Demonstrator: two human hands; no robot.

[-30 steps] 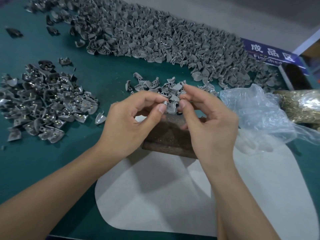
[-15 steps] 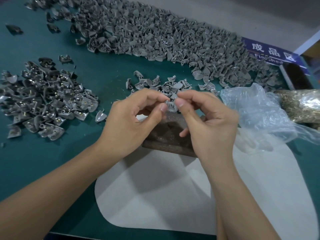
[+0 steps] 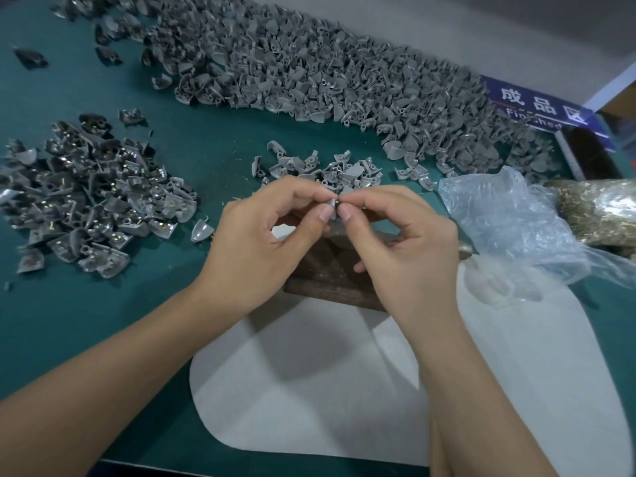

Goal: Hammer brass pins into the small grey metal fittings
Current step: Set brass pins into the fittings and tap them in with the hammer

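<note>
Green mat (image 3: 192, 160) is lying under a dark wooden block (image 3: 330, 280), our landmark. Just above the block, we are seeing the left hand (image 3: 261, 242) and right hand (image 3: 399, 242) meeting, fingertips of both pinching one small grey fitting (image 3: 332, 205). Far behind the block a long grey heap of fittings (image 3: 309, 70) is stretching; left of it, a pinned pile (image 3: 93, 194); right, a plastic bag (image 3: 509, 222).

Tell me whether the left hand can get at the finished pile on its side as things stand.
Probably yes: bare green mat lies between the left hand and the finished pile, but it pinches a fitting now.
</note>
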